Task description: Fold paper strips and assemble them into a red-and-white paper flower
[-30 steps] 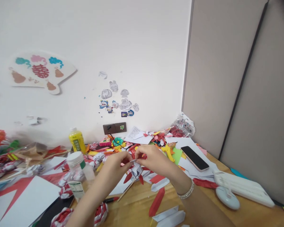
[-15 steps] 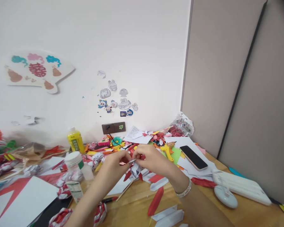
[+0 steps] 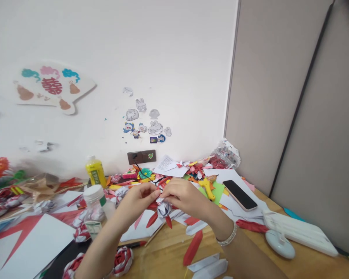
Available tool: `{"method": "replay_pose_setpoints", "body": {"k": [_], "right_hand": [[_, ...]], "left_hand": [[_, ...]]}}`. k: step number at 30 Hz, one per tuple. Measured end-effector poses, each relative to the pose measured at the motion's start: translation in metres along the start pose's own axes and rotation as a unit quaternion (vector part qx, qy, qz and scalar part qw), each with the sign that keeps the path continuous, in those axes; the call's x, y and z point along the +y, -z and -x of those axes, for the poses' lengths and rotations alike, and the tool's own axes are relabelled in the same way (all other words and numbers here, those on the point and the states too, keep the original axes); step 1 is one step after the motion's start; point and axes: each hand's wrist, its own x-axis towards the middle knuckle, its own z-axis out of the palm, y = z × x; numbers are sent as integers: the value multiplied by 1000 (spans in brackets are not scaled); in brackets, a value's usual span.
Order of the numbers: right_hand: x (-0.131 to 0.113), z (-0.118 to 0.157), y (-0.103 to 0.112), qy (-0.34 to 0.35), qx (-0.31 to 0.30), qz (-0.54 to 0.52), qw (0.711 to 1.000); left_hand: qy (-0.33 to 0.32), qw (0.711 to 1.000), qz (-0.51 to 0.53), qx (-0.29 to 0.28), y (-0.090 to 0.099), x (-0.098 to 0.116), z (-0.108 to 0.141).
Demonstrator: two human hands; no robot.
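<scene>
At the middle of the table my left hand (image 3: 142, 195) and my right hand (image 3: 182, 195) meet over a folded paper flower (image 3: 164, 209), white in the centre with red pointed petals below. Thumb and fingertips of both hands pinch its upper white part, which they largely cover. Just under the flower lie a white sheet (image 3: 142, 229) and a thin wooden stick (image 3: 154, 235). Loose folded strips lie nearer me: a red one (image 3: 192, 248) and several white ones (image 3: 208, 265).
Left stand a clear jar with a white lid (image 3: 93, 192) and a yellow bottle (image 3: 95, 171). Red-and-white paper balls (image 3: 123, 260) lie near my left forearm. To the right are a yellow glue gun (image 3: 207, 188), a phone (image 3: 240, 195) and a white lamp-like device (image 3: 301, 232).
The view has shifted slightly, so the scene sits a little further right. My left fingers have straightened somewhat, and the flower's white centre and red petals show slightly more.
</scene>
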Motion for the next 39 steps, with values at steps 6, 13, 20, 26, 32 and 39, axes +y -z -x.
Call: {"method": "replay_pose_setpoints", "body": {"k": [6,13,20,26,32,39], "right_hand": [[-2,0,8,59,-19,-6,998],[-8,-1,16,-17,-57,-39,997],[-11,-1,6,4,-36,16,999],[-12,0,5,47,-35,67,996],[-11,-2,3,-10,-12,29,999],[-13,-2,-5,26,-2,61,998]], "left_hand": [[16,999,28,23,2,4,3],[0,1000,2,18,0,5,4],[2,999,7,35,1,0,2],[10,997,15,78,-3,3,3],[-10,994,-23,108,-4,-1,1],[-3,989,-40,142,-4,1,3]]}}
